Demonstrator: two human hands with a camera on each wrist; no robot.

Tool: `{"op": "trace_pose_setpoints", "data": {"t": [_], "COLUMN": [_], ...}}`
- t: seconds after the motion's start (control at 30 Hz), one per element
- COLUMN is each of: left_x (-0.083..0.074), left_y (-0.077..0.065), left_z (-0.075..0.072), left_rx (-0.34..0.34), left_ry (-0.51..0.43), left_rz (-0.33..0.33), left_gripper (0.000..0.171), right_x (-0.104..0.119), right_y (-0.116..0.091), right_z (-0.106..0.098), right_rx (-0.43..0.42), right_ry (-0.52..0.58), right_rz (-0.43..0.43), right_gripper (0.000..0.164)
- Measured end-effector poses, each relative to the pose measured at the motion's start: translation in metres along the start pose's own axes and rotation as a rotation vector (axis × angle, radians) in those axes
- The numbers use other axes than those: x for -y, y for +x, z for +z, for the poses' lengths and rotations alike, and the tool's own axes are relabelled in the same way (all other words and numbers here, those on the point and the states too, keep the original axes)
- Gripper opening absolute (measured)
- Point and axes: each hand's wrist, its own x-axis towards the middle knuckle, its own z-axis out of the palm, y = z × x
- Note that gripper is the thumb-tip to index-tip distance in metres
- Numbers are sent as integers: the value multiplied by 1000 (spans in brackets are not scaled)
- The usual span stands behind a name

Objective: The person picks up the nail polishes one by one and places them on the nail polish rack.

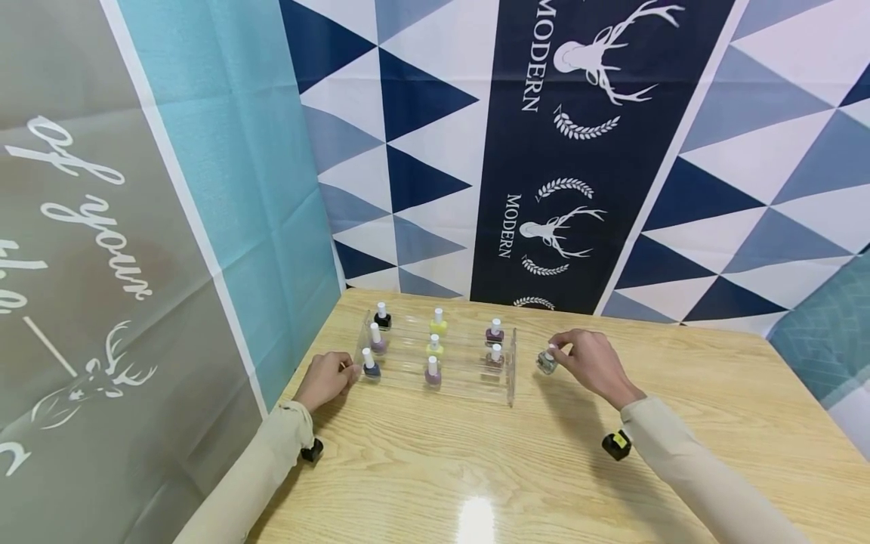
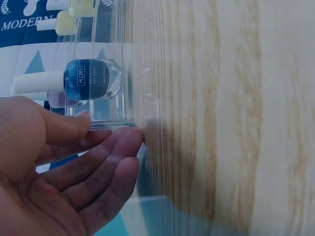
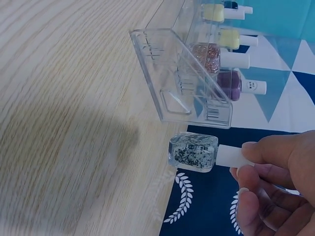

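Observation:
A clear stepped rack [image 1: 469, 387] stands on the table and holds several nail polish bottles with white caps. My left hand [image 1: 328, 378] is at its left end, where thumb and fingertips pinch the clear end panel [image 2: 106, 124]. Just beside them in the front row is a dark blue nail polish [image 2: 91, 79]. To the right of the rack, my right hand [image 1: 590, 361] pinches the white cap of a clear nail polish bottle with dark glitter [image 3: 193, 152]. In the right wrist view that bottle is apart from the rack's right end.
In the rack, a lavender bottle [image 1: 433, 375] sits front middle and a pinkish glitter bottle [image 3: 205, 56] at the right. Behind the wooden table [image 1: 408, 468] hangs a patterned cloth [image 1: 435, 151]. Small black devices [image 1: 616, 445] are at the wrists.

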Motion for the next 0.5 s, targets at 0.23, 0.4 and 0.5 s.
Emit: {"op": "trace_pose_setpoints", "data": {"t": [0.23,0.4,0.5], "left_x": [0,-1,-2], "left_y": [0,1,1], "left_z": [0,0,0], "left_rx": [-11,-8,-10], "left_ry": [3,1,6], "left_rz": [-4,-11,-5], "left_gripper": [27,27,27], "right_x": [5,7,8], "right_y": [-1,-2,-3], "right_z": [-1,-3,-4], "right_rx": [-1,1,2], "right_ry": [2,5,7], "right_rz": [-9,-13,-14], "right_gripper": [7,8,8]}}
